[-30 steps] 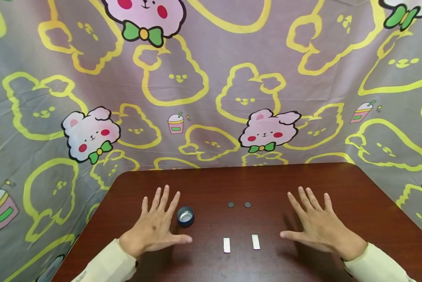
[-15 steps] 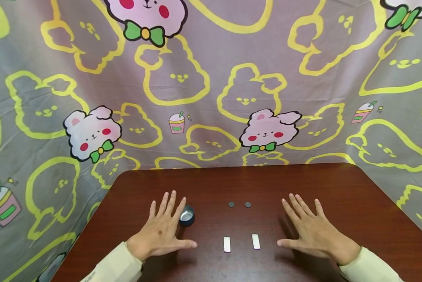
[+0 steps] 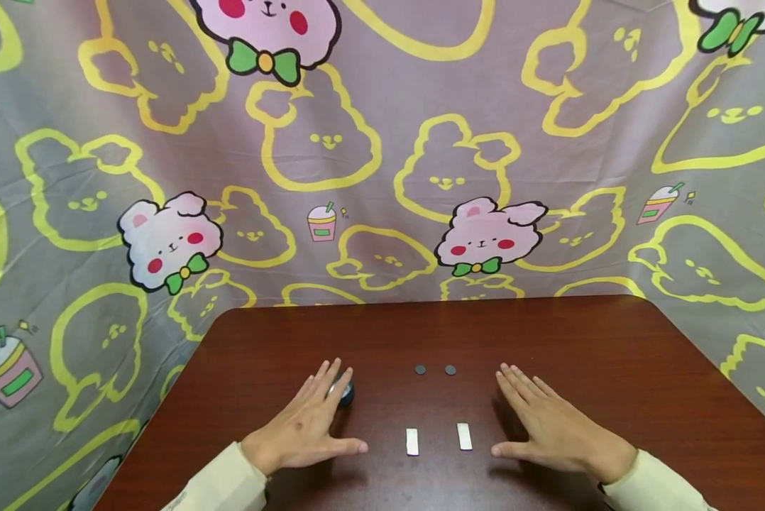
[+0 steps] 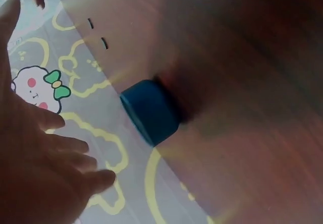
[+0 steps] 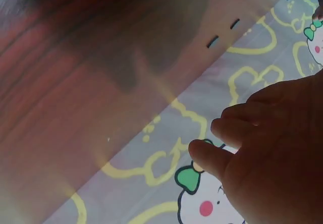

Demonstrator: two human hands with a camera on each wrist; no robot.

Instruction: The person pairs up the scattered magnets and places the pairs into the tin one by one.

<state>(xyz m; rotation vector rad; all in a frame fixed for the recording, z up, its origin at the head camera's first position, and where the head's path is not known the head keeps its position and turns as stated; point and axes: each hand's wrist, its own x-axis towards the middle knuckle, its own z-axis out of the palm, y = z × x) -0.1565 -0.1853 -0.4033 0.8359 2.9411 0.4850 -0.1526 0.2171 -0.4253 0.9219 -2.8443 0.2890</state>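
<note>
Palm down over the left of the table, my left hand [image 3: 306, 426] has straight fingers and holds nothing. Its fingertips overlap a small dark blue cup [image 3: 347, 394] in the head view; the left wrist view shows the blue cup [image 4: 151, 113] upright on the wood, apart from the fingers. On the right, my right hand [image 3: 555, 429] is also palm down and bare, its thumb out to the left. Between the hands lie two white strips, the left strip [image 3: 411, 441] and the right strip [image 3: 464, 436]. Farther back are two small dark discs, a left disc [image 3: 420, 370] and a right disc [image 3: 450, 370].
The brown wooden table [image 3: 485, 333] has rounded far corners. A grey curtain [image 3: 382, 213] printed with yellow outlines and rabbit faces hangs behind it and along both sides.
Both hands have moved inward, toward each other, and their spread fingers have drawn closer together. The left fingers now cover part of the cup in the head view. The strips and discs stay put.
</note>
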